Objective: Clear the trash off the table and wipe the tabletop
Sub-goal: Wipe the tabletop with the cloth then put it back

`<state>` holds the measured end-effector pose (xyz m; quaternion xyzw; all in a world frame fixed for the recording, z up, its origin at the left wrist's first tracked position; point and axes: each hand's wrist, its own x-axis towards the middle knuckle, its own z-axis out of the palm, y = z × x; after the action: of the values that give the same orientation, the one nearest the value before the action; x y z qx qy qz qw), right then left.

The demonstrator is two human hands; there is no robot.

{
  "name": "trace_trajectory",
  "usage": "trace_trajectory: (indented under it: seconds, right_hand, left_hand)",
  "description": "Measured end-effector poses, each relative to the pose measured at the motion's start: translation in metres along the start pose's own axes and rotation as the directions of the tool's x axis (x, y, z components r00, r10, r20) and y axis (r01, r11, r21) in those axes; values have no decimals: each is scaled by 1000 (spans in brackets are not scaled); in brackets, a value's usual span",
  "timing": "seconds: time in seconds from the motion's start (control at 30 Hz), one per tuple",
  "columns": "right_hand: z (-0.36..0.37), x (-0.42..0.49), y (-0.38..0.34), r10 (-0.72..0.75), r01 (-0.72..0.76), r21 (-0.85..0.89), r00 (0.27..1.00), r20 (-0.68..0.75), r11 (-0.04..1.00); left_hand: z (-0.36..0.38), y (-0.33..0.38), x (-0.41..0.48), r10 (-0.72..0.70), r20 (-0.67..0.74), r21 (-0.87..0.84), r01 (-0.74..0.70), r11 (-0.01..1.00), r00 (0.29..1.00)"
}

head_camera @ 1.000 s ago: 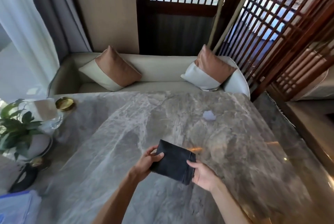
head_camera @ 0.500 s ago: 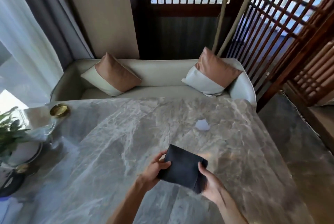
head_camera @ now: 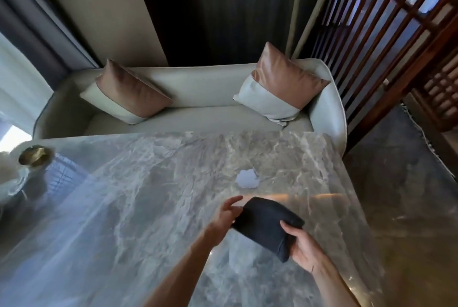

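A folded dark cloth is held just above the grey marble table, right of its middle. My right hand grips the cloth's near right corner. My left hand touches the cloth's left edge, fingers partly spread; whether it grips the cloth I cannot tell. A small crumpled white scrap of paper lies on the tabletop just beyond the cloth.
A brass dish and a glass item stand at the table's far left. Behind the table is a pale sofa with two cushions. A wooden lattice screen stands at the right, above the dark floor.
The view has swung right and forward, so the plant at the left left the frame. Both hands carried the cloth right and closer to the paper scrap; the left fingers have loosened.
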<state>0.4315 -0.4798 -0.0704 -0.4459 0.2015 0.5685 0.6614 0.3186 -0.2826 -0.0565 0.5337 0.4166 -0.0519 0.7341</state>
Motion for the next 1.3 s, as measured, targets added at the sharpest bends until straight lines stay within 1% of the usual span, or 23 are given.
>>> trace_trajectory:
  seconds: [0.07,0.1,0.13,0.17,0.2,0.27,0.33,0.37,0.43,0.5,0.57,0.6,0.63,0.67,0.7,0.73,0.77,0.87,1.0,1.07,1.13,1.2,1.3]
  right_hand:
    - [-7,17,-25,-40,40,17,999,-14,999]
    - [-9,27,-37,-76,76,12,997,-30,997]
    - [-12,39,-49,-121,122,6,991,-51,993]
    - [-16,51,-62,-172,172,-8,982,-79,985]
    - [-19,63,-77,-223,221,-30,969,-105,975]
    - [-19,84,-106,-334,319,-123,933,-133,940]
    - [-12,100,-131,-486,420,-312,856,-175,852]
    - [-6,108,-143,-568,440,-452,799,-198,776]
    - [11,127,-159,-678,354,-748,715,-170,561]
    - [27,150,-163,-711,232,-922,700,-63,310]
    - [40,176,-151,-710,153,-982,703,29,110]
    - [43,191,-140,-682,113,-993,730,52,46]
    - [45,205,-128,-642,48,-999,765,43,-9]
    - [44,218,-115,-616,-34,-994,787,35,-100]
    - [41,230,-105,-608,-114,-970,793,40,-213]
    - [39,237,-96,-620,-169,-942,783,49,-289]
    - [38,241,-90,-633,-201,-925,773,51,-321]
    - [42,240,-83,-655,-265,-898,755,33,-352]
    - [36,251,-84,-673,-276,-831,724,150,-483]
    - [37,259,-88,-682,-243,-853,712,167,-462]
    - [40,263,-88,-699,-209,-891,699,151,-402]
    - [41,265,-80,-683,-172,-907,714,153,-384]
    - [48,260,-60,-640,-106,-913,745,190,-395]
  left_hand:
    - [2,1,28,64,-116,149,-46,988,991]
    - [-1,-2,44,102,-192,320,-36,947,976]
    - [-4,-4,55,124,-267,510,31,860,956]
    - [-10,-8,64,128,-349,644,138,753,928]
    - [-18,-13,70,130,-412,697,219,683,902]
    - [-37,-26,74,126,-484,721,313,618,866]
    - [-59,-48,79,151,-520,740,356,571,840]
    - [-69,-57,80,166,-527,750,363,553,834]
    - [-84,-71,85,160,-538,742,376,554,827]
    - [-93,-84,90,135,-540,723,376,580,831]
    - [-96,-97,93,127,-543,722,385,575,830]
    - [-97,-103,95,139,-547,730,389,562,825]
    - [-96,-108,96,161,-554,738,392,548,817]
    - [-95,-110,97,182,-562,744,397,537,807]
    - [-94,-113,97,205,-569,749,400,527,796]
    - [-93,-114,97,230,-572,757,399,518,787]
    - [-92,-115,97,258,-574,765,397,507,777]
    - [-90,-120,98,334,-576,790,402,463,746]
    - [-91,-127,101,391,-573,802,394,449,720]
    - [-92,-130,103,405,-573,803,388,453,713]
    - [-93,-132,105,409,-576,799,382,464,708]
    - [-93,-133,106,407,-580,796,386,466,705]
    - [-93,-133,106,411,-578,798,381,467,705]
